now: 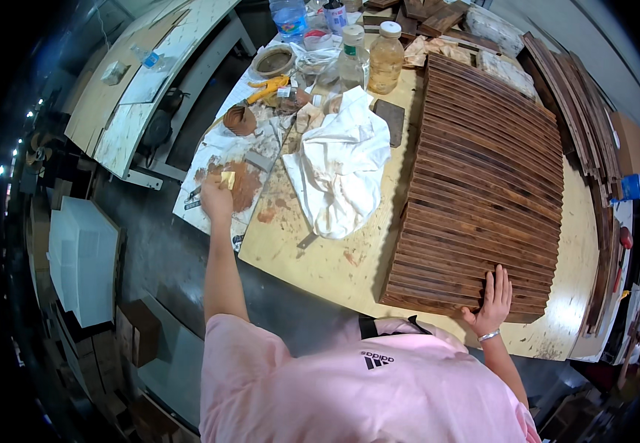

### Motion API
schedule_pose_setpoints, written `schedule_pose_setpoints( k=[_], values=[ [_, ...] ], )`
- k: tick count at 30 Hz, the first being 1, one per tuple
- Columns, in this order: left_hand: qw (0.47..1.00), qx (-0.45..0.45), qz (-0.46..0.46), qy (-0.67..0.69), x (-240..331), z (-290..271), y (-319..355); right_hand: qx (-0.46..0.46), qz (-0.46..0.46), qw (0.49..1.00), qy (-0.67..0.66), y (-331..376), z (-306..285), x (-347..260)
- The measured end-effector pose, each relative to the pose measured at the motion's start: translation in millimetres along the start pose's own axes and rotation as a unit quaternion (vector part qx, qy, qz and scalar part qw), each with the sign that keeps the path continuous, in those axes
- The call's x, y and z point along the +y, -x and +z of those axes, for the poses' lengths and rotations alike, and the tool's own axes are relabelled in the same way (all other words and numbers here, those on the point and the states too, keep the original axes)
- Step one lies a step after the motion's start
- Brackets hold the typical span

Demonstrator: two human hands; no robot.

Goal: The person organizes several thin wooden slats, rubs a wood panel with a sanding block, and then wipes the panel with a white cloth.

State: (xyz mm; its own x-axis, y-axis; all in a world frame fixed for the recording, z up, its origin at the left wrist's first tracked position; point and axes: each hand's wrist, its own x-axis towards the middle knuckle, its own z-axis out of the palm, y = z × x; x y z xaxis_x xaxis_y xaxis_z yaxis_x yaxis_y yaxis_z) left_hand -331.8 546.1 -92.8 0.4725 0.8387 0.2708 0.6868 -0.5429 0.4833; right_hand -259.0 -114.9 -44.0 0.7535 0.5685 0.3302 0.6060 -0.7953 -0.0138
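Head view: The left hand was pinching a small yellow flat piece at the reddish-brown paste spread on the white sheet. The right hand lay flat on the near edge of the ridged wooden panel, fingers extended and thumb apart. The panel rested on the yellowish worktable, to the right of a stained white cloth.

Progress: The panel's slats were in place, side by side. The work was judged under way, with paste available on the sheet. Whether any had reached the panel could not be told; application and wiping were judged outstanding.
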Motion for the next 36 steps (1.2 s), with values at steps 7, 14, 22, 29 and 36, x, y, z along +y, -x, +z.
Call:
schedule_pose_setpoints(
  k=[7,14,22,29,36],
  values=[
    [0.999,0.018,0.02,-0.017,8,-12,-1,-0.002,0.006,1.0,0.0,0,0,0],
    [0.999,0.031,0.011,-0.011,6,-6,-1,0.0,0.011,1.0,0.003,2,2,0],
    [0.848,-0.105,-0.228,0.467,28,-5,6,0.003,0.01,1.0,0.003,4,-4,-3],
    [0.426,-0.349,-0.29,0.783,159,-27,102,0.004,0.012,1.0,-0.016,1,-8,2],
    [0.393,-0.507,-0.232,0.732,281,-32,222,-0.065,0.055,0.988,-0.127,-6,-33,5]
  ],
)
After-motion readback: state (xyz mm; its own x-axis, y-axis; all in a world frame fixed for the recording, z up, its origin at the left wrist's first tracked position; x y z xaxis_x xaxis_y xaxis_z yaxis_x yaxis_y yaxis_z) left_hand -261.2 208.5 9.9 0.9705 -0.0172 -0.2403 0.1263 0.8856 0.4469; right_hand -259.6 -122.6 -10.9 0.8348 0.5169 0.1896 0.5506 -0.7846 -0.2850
